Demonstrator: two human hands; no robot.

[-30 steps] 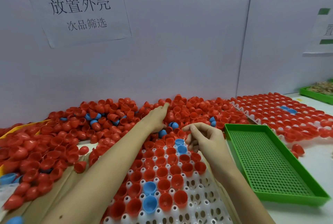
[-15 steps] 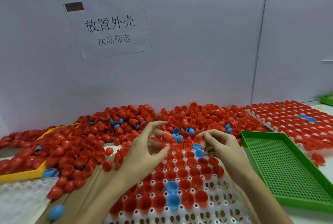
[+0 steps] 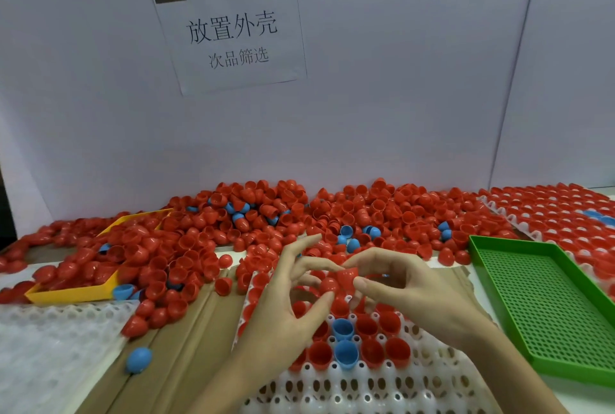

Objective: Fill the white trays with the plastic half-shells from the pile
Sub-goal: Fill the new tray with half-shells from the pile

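Observation:
A big pile of red and blue plastic half-shells point(image 3: 299, 214) lies along the back wall. In front of me sits a white tray point(image 3: 349, 390), its far rows filled with red and a few blue shells. Both hands hover over its far end. My left hand point(image 3: 289, 310) pinches a red half-shell point(image 3: 328, 284) between thumb and fingers. My right hand point(image 3: 409, 290) pinches a second red half-shell point(image 3: 347, 277), rim up, right beside the first. The two shells touch.
A green perforated tray point(image 3: 549, 307) stands at the right. Behind it lies a filled white tray point(image 3: 559, 214). A yellow tray point(image 3: 76, 294) half buried in shells sits at the left, with another white tray point(image 3: 50, 347) in front. A loose blue shell point(image 3: 139, 359) lies on brown cardboard point(image 3: 186, 347).
My left hand pulled back from the pile with a red shell. Both hands came together over the tray, each pinching a shell. The camera view shifted left and up.

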